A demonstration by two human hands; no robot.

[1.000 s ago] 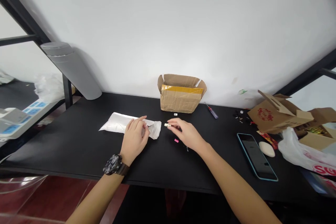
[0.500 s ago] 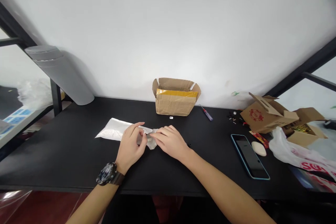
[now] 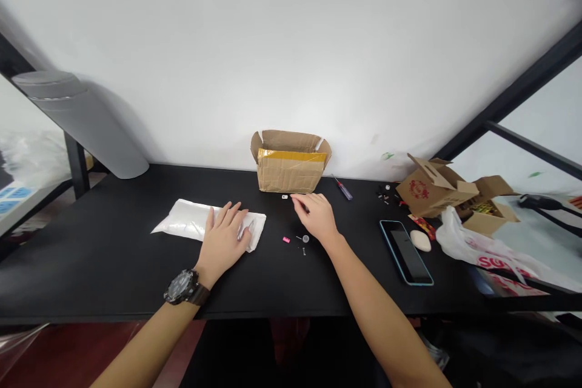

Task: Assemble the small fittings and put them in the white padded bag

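My left hand [image 3: 225,242] lies with fingers spread on a white plastic mailer bag [image 3: 184,220], which rests flat on the black table. My right hand [image 3: 317,213] is closed, fingers curled together; its fingertips reach a small white piece [image 3: 284,197] in front of the open cardboard box [image 3: 291,174]. Whatever sits between those fingertips is too small to make out. Between my hands lie a small pink piece [image 3: 286,239], a round grey part [image 3: 305,239] and several tiny bits [image 3: 304,251].
Behind my right hand lies a purple-handled screwdriver [image 3: 344,190]. To the right are a phone [image 3: 406,253], a white oval case [image 3: 421,240], small dark parts [image 3: 383,194], opened cartons [image 3: 427,188] and a plastic bag [image 3: 468,242]. A grey cylinder [image 3: 91,124] leans at the left.
My hands have parted. The left has flattened onto the mailer bag; the right has moved away toward the box. The pink piece and small parts now show on the table.
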